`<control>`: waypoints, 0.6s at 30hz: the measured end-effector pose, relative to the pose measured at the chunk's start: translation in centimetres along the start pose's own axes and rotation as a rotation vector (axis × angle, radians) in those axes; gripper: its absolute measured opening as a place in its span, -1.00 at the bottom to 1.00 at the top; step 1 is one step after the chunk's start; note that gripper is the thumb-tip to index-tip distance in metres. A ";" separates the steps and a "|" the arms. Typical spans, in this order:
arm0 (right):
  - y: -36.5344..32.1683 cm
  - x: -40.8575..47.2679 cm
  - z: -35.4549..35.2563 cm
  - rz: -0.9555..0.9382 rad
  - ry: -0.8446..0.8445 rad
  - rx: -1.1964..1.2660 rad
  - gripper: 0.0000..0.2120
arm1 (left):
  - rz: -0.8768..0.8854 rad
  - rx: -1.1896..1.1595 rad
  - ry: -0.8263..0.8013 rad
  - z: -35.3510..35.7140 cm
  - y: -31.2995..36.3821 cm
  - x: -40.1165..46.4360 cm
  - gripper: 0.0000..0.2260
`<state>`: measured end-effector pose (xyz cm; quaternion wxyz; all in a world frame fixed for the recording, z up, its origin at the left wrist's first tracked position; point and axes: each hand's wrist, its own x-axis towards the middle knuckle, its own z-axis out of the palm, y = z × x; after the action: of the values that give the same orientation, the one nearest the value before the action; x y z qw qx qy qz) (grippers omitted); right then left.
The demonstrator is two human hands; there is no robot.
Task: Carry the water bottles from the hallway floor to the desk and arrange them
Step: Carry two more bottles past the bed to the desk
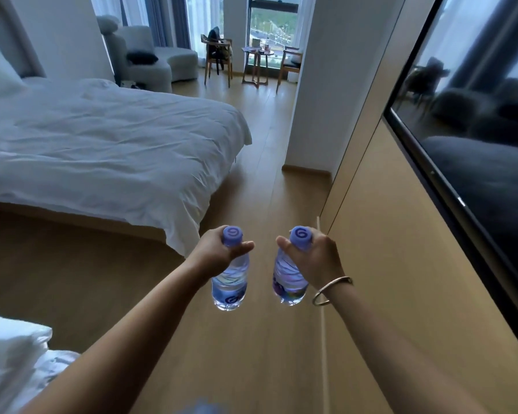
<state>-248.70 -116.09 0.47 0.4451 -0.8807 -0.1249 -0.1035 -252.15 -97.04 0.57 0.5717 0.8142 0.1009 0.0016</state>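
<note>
I carry two clear water bottles with purple caps, upright, above the wooden floor. My left hand (219, 252) grips the neck of the left bottle (230, 282) just under its cap. My right hand (314, 258), with a metal bangle on the wrist, grips the neck of the right bottle (289, 279) the same way. Both bottles hang side by side, a short gap between them. Far ahead by the window stands a small round table (256, 52) with a few items on it.
A bed with white bedding (108, 130) fills the left. A wall-mounted dark screen (476, 138) and wood panelling run along the right. A wooden floor aisle (260, 180) leads past a white pillar (314, 100) toward wooden chairs (219, 55) and a grey sofa (150, 52).
</note>
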 end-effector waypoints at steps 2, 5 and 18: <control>1.0 2.2 0.7 0.005 -0.041 -0.005 -0.69 | -0.012 -0.021 0.008 0.4 0.0 2.5 -0.84; 2.2 5.4 2.0 0.037 -0.069 0.010 -0.69 | -0.017 -0.050 0.017 0.6 0.2 6.8 -0.83; 6.2 28.2 9.5 0.064 -0.052 -0.017 -0.68 | 0.004 0.010 -0.050 -2.5 1.3 32.8 -0.82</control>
<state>-219.36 -108.38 -1.46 0.4373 -0.8903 -0.1073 -0.0675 -220.08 -89.68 -1.03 0.5700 0.8170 0.0852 -0.0180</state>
